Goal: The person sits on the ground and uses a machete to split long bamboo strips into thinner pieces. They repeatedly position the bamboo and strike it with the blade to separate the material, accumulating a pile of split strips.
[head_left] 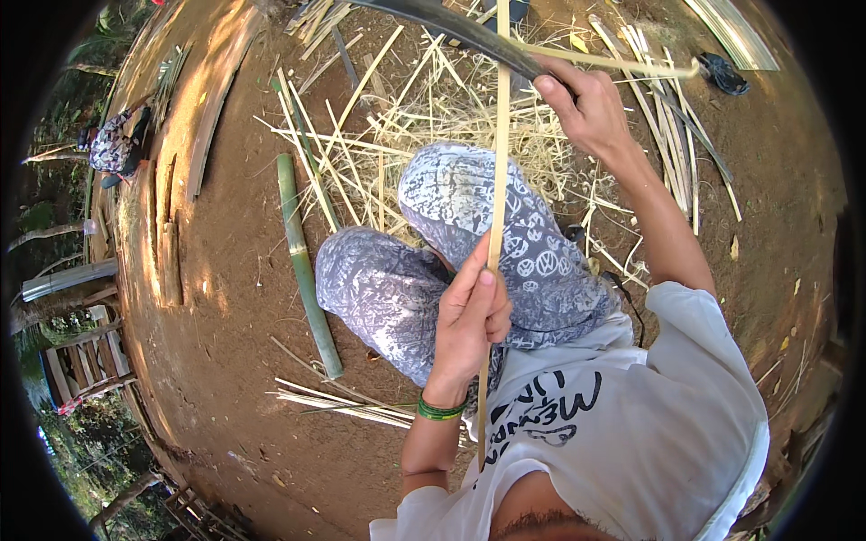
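A long pale bamboo strip (502, 162) runs upright in front of my body. My left hand (471, 311), with a green band at its wrist, is closed round the strip, thumb pressed along it. At the upper right my right hand (591, 113) grips the end of a long dark-bladed knife (442, 20); its handle is mostly hidden by the fingers. The blade crosses the strip near its far part. From that crossing a thin split-off sliver (613, 61) stretches right, past my right hand, with a curled tip.
Bamboo shavings (442, 113) and loose strips cover the dirt beyond my knees. A green bamboo pole (305, 270) lies left of my legs, with more strips (347, 403) near it. Several strips (663, 126) and a black bundle (722, 74) lie to the right. Logs (168, 234) rest far left.
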### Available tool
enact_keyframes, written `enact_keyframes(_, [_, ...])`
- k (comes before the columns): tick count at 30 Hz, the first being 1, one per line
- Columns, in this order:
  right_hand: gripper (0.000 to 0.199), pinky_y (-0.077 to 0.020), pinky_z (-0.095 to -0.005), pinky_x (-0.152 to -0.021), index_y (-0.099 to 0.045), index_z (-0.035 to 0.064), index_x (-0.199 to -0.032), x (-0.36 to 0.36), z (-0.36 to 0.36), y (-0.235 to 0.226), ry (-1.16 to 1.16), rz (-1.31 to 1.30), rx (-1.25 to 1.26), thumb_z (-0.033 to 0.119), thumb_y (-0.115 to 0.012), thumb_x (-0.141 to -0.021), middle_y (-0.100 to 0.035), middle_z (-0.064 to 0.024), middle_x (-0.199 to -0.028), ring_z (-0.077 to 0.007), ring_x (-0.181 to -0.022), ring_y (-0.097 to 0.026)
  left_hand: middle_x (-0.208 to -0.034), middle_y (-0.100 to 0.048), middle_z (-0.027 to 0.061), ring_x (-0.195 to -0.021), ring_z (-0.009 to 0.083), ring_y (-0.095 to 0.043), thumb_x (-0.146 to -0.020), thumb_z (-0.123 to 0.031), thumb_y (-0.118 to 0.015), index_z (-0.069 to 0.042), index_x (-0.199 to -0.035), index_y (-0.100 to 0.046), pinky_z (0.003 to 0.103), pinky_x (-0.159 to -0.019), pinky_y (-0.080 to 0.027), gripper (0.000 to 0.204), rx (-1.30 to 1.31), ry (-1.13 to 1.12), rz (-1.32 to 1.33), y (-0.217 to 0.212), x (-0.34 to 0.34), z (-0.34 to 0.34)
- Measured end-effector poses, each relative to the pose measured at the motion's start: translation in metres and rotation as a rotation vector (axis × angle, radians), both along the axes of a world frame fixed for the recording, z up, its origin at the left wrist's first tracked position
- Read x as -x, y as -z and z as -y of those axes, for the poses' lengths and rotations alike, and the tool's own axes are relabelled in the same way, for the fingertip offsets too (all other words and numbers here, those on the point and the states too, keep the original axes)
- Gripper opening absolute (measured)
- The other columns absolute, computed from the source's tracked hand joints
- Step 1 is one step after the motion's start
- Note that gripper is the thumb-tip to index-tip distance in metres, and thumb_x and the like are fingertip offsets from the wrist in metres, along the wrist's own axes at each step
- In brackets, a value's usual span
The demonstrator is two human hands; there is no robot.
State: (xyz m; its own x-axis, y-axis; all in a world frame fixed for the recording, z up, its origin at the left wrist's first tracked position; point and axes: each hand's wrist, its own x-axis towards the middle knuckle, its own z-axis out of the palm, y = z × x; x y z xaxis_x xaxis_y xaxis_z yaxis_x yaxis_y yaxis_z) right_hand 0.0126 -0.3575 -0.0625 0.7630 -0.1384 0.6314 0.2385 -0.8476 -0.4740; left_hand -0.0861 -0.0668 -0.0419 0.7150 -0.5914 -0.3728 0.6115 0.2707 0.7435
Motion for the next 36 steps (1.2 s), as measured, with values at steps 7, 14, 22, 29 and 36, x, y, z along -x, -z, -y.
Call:
enact_keyframes(7, [0.061,-0.0426,-0.0377,-0.044,-0.068,0.0059,-0.121,0.014,-0.027,-0.006,-0.157,-0.079,0.099,0.059,-0.053,-0.095,-0.062,-0.0112,-0.056,-0.0227,-0.042,-0.054,-0.069,-0.029,-0.0061,-0.051,0.0021,-0.025,-0.108,-0.019,-0.039,-0.015,-0.157,-0.027,0.018,-0.044,-0.022,0.05,-0.054,-0.01,0.115,-0.013,-0.03,0.008])
enact_keyframes(14, [0.058,-0.0472,-0.0394,-0.052,-0.065,0.008,-0.126,-0.018,0.015,-0.047,-0.128,0.065,0.082,0.056,-0.052,-0.095,-0.064,-0.0128,-0.062,-0.0281,-0.05,-0.059,-0.068,-0.029,-0.0056,-0.051,0.0034,-0.026,-0.108,-0.016,-0.039,-0.014,-0.156,-0.029,0.019,-0.044,-0.024,0.05,-0.186,0.056,0.324,-0.033,-0.017,-0.033])
enact_keyframes(22, [0.056,-0.0484,-0.0411,-0.055,-0.071,0.0121,-0.117,-0.043,0.041,-0.087,-0.128,0.138,0.194,0.059,-0.055,-0.092,-0.069,-0.0124,-0.069,-0.0302,-0.055,-0.062,-0.067,-0.03,-0.0042,-0.05,0.0049,-0.027,-0.107,-0.014,-0.038,-0.015,-0.156,-0.03,0.021,-0.044,-0.025,0.049,-0.196,0.081,0.411,-0.057,-0.014,-0.047])
enact_keyframes(29, [0.068,-0.045,-0.0393,-0.062,-0.071,0.0024,-0.116,-0.057,0.138,-0.083,0.384,0.031,-0.267,0.062,-0.044,-0.098,-0.062,-0.0122,-0.065,-0.0208,-0.061,-0.057,-0.069,-0.029,-0.0044,-0.053,0.0055,-0.026,-0.108,-0.016,-0.038,-0.016,-0.155,-0.032,0.021,-0.047,-0.023,0.047,-0.085,-0.021,0.089,-0.029,0.035,-0.096])
enact_keyframes(36, [0.064,-0.0327,-0.0342,-0.042,-0.067,0.0025,-0.123,0.027,0.0,-0.029,-0.149,-0.221,-0.327,0.057,-0.044,-0.099,-0.051,-0.0007,-0.051,-0.0129,-0.043,-0.046,-0.07,-0.03,-0.0046,-0.052,0.0032,-0.025,-0.109,-0.025,-0.037,-0.018,-0.156,-0.026,0.017,-0.045,-0.022,0.049,0.008,-0.034,-0.066,-0.013,-0.013,-0.035])
